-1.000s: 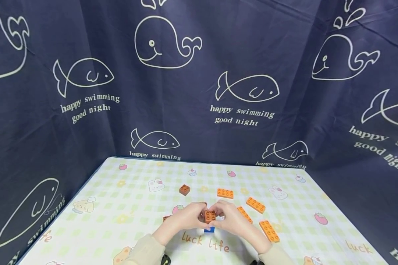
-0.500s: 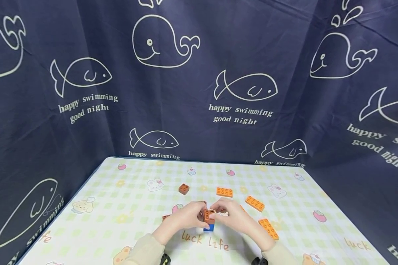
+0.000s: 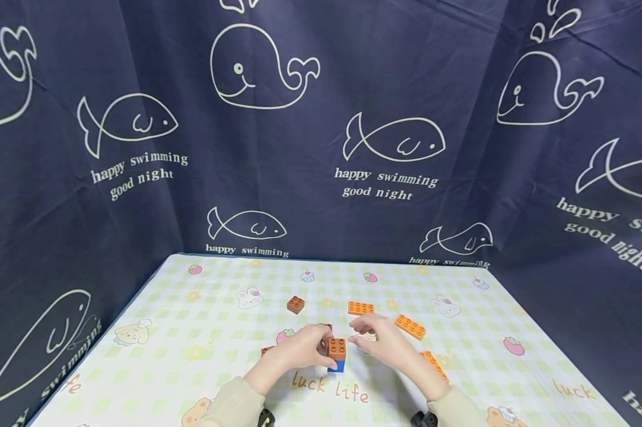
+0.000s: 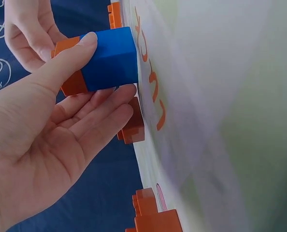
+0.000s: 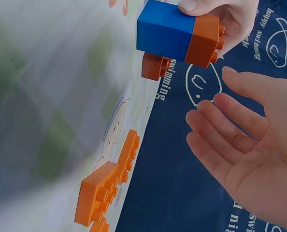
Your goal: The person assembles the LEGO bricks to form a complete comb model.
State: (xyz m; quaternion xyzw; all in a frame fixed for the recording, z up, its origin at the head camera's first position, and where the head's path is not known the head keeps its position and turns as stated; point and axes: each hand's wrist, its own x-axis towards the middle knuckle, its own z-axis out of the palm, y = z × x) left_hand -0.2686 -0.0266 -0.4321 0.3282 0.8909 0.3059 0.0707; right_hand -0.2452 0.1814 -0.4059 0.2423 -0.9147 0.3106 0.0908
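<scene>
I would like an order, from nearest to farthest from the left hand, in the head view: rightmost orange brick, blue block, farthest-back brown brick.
1. Blue block: held in the left hand.
2. Farthest-back brown brick: beyond that hand.
3. Rightmost orange brick: to the right, past the right hand.

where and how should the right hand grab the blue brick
Probably by its near and far walls, coming from the right: the blue brick is flat-sided with its right side bare, while the left hand grips from the left. Gripping low keeps clear of the brown brick on top.
</scene>
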